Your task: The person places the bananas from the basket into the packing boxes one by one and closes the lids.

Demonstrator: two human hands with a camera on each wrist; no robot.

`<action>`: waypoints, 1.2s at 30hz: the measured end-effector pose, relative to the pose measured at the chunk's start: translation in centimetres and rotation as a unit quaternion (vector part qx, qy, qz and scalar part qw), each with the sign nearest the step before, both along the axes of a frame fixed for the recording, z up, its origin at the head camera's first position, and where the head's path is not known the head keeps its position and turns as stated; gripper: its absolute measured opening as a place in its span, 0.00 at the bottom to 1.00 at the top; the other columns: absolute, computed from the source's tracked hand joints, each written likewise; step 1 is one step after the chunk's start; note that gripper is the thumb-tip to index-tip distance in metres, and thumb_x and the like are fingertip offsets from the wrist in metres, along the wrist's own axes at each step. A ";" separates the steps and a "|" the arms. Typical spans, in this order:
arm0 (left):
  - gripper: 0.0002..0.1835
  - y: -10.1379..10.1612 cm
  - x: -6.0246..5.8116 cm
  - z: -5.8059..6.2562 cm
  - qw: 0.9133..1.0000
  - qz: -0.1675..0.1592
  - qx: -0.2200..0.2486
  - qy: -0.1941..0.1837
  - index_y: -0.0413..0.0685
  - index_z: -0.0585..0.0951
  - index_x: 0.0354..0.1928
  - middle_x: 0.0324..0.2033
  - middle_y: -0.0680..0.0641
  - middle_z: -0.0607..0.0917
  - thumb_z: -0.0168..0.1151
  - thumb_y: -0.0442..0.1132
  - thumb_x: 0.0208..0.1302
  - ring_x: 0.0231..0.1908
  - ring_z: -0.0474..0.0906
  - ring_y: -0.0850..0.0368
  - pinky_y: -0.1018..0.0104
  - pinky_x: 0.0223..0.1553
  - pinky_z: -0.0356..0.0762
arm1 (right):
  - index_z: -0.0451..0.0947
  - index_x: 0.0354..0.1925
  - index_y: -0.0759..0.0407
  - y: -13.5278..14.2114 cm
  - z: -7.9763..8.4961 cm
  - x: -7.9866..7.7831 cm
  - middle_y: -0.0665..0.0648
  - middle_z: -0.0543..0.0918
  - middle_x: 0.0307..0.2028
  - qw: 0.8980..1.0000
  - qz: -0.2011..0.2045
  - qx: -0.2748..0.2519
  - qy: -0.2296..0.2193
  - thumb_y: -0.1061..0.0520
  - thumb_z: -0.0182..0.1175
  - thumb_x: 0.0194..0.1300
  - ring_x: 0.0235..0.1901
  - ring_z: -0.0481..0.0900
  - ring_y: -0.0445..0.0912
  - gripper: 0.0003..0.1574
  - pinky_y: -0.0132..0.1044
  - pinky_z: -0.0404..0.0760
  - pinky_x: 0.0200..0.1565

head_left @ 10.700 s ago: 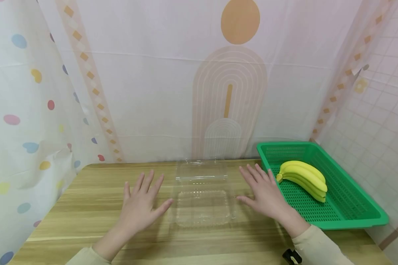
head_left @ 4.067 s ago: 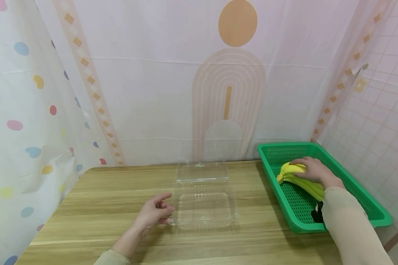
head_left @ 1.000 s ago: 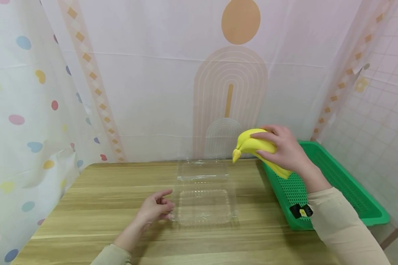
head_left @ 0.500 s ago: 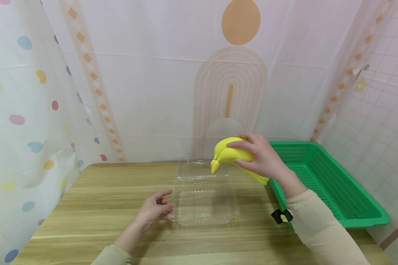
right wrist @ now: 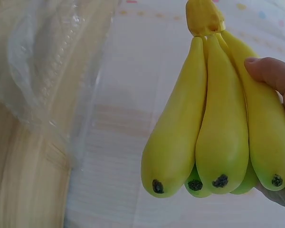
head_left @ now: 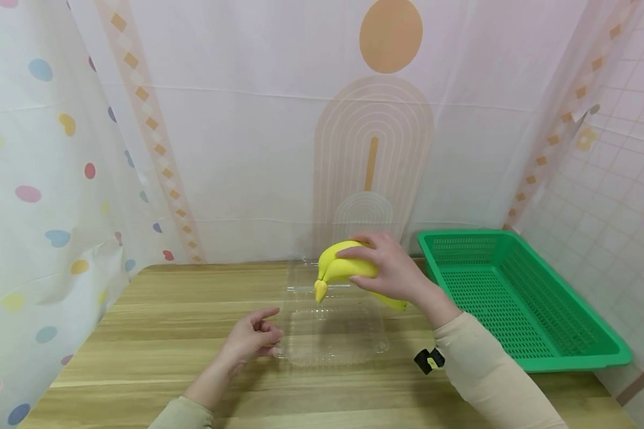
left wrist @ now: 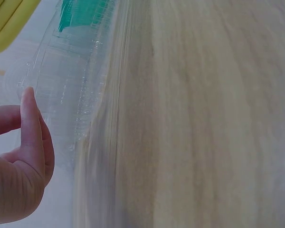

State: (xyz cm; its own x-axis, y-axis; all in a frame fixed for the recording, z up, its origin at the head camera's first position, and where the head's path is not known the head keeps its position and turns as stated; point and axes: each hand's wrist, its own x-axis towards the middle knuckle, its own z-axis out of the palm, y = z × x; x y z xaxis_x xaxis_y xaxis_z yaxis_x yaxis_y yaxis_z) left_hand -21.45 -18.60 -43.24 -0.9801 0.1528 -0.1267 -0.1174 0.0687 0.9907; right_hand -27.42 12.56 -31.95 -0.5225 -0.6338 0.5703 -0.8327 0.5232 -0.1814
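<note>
My right hand (head_left: pixel 389 268) grips a bunch of bananas (head_left: pixel 343 268) from above, its stem end pointing left and down. The bunch hangs over the back part of an open clear plastic clamshell container (head_left: pixel 333 351), hiding some of its lid and hinge. In the right wrist view, the bananas (right wrist: pixel 223 114) show their dark tips, with the thumb against one side. At the container's front left corner, my left hand (head_left: pixel 252 339) pinches the rim with bent fingers. The left wrist view shows the left hand (left wrist: pixel 23 161) beside the clear container wall (left wrist: pixel 66 90).
A green plastic basket (head_left: pixel 579 357) with slotted walls stands at the right of the wooden table (head_left: pixel 155 333). Printed curtains (head_left: pixel 247 149) hang directly behind the table and along both sides. A small black device (head_left: pixel 429 361) sits at my right wrist.
My right hand has lifted the bananas out of the green basket and carried them left and lower, over the container. Earlier spread flat, my left hand now stays at the container's corner.
</note>
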 end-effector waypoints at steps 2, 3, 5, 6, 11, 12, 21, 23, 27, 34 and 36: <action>0.36 0.0 0.0 0.0 1.000 -0.002 -0.001 0.002 0.26 0.59 0.71 0.34 0.44 0.76 0.63 0.24 0.63 0.31 0.76 0.57 0.70 0.29 0.84 | 0.83 0.53 0.47 -0.4 -0.4 0.1 0.60 0.76 0.58 1.000 -0.001 0.010 -0.006 0.54 0.73 0.56 0.55 0.72 0.57 0.24 0.53 0.74 0.53; 0.36 0.0 0.0 0.0 1.000 -0.002 -0.002 0.003 0.26 0.59 0.71 0.34 0.44 0.76 0.63 0.24 0.63 0.31 0.76 0.57 0.70 0.29 0.84 | 0.83 0.53 0.47 -0.6 -0.5 0.1 0.60 0.76 0.58 1.000 0.000 0.014 -0.009 0.54 0.73 0.56 0.55 0.72 0.57 0.24 0.53 0.73 0.54; 0.36 0.0 0.1 0.0 1.000 -0.001 -0.002 0.003 0.26 0.59 0.71 0.34 0.44 0.76 0.63 0.24 0.63 0.31 0.76 0.57 0.70 0.29 0.84 | 0.83 0.54 0.46 -1.1 -0.8 0.2 0.59 0.77 0.58 1.000 0.001 0.022 -0.014 0.54 0.73 0.57 0.55 0.72 0.56 0.25 0.52 0.73 0.54; 0.36 0.1 0.1 -0.1 1.000 -0.001 -0.002 0.003 0.26 0.59 0.71 0.34 0.44 0.76 0.63 0.24 0.63 0.31 0.77 0.57 0.70 0.29 0.84 | 0.83 0.54 0.46 -1.3 -1.0 0.2 0.59 0.77 0.58 1.000 0.002 0.025 -0.017 0.54 0.73 0.57 0.55 0.72 0.56 0.25 0.52 0.73 0.55; 0.36 0.1 0.0 0.0 1.000 0.001 -0.004 0.003 0.27 0.59 0.71 0.34 0.45 0.77 0.63 0.24 0.63 0.31 0.76 0.57 0.69 0.28 0.84 | 0.82 0.55 0.44 -2.3 -1.7 0.3 0.59 0.76 0.59 0.999 0.005 0.041 -0.027 0.52 0.72 0.58 0.56 0.72 0.55 0.25 0.52 0.71 0.57; 0.36 0.1 0.0 0.0 1.000 0.002 -0.005 0.003 0.27 0.59 0.71 0.34 0.44 0.77 0.63 0.24 0.63 0.31 0.76 0.57 0.69 0.28 0.84 | 0.82 0.55 0.43 -2.5 -1.8 0.3 0.58 0.76 0.59 0.999 0.005 0.044 -0.027 0.52 0.72 0.58 0.57 0.71 0.55 0.25 0.52 0.71 0.57; 0.37 0.0 0.0 -0.2 1.000 0.000 -0.002 0.004 0.26 0.59 0.71 0.34 0.45 0.77 0.63 0.24 0.63 0.31 0.77 0.57 0.69 0.29 0.84 | 0.81 0.56 0.42 -3.8 -3.7 0.2 0.57 0.75 0.61 0.997 0.017 0.062 -0.036 0.51 0.72 0.58 0.58 0.70 0.55 0.26 0.52 0.72 0.57; 0.37 0.0 0.0 -0.2 1.000 -0.002 -0.002 0.006 0.26 0.59 0.71 0.34 0.45 0.77 0.63 0.24 0.63 0.31 0.77 0.57 0.69 0.29 0.85 | 0.81 0.56 0.42 -4.1 -4.1 0.2 0.58 0.75 0.61 0.997 0.019 0.070 -0.036 0.51 0.72 0.58 0.59 0.70 0.55 0.26 0.53 0.72 0.58; 0.37 0.0 0.0 -0.3 1.000 -0.004 -0.002 0.006 0.25 0.58 0.71 0.34 0.45 0.76 0.63 0.24 0.63 0.32 0.77 0.57 0.69 0.30 0.85 | 0.81 0.57 0.40 -4.5 -4.7 0.3 0.57 0.74 0.62 0.995 0.012 0.090 -0.043 0.49 0.72 0.59 0.59 0.70 0.55 0.26 0.54 0.72 0.59; 0.37 -0.1 0.0 -0.3 1.000 -0.005 0.000 0.004 0.26 0.58 0.71 0.35 0.45 0.76 0.63 0.24 0.64 0.33 0.78 0.55 0.68 0.32 0.86 | 0.80 0.57 0.39 -5.0 -5.8 0.5 0.57 0.75 0.62 0.993 0.013 0.103 -0.047 0.47 0.72 0.59 0.58 0.71 0.54 0.26 0.52 0.72 0.58; 0.36 -0.1 -0.1 -0.3 1.000 -0.004 -0.002 0.003 0.26 0.59 0.71 0.35 0.44 0.76 0.63 0.24 0.64 0.34 0.78 0.55 0.67 0.32 0.86 | 0.80 0.57 0.39 -5.1 -6.1 0.5 0.56 0.75 0.62 0.993 0.011 0.106 -0.048 0.47 0.72 0.59 0.57 0.71 0.53 0.26 0.52 0.73 0.58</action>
State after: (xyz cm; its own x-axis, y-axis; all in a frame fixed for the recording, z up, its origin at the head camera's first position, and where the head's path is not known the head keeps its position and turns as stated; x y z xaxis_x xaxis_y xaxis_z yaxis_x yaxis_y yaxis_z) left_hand -21.50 -18.66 -43.57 -0.9796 0.1605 -0.1210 -0.1105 0.0731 0.9912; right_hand -26.88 7.45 -38.09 -0.5525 -0.7466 0.3704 -0.8287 0.5396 -0.1485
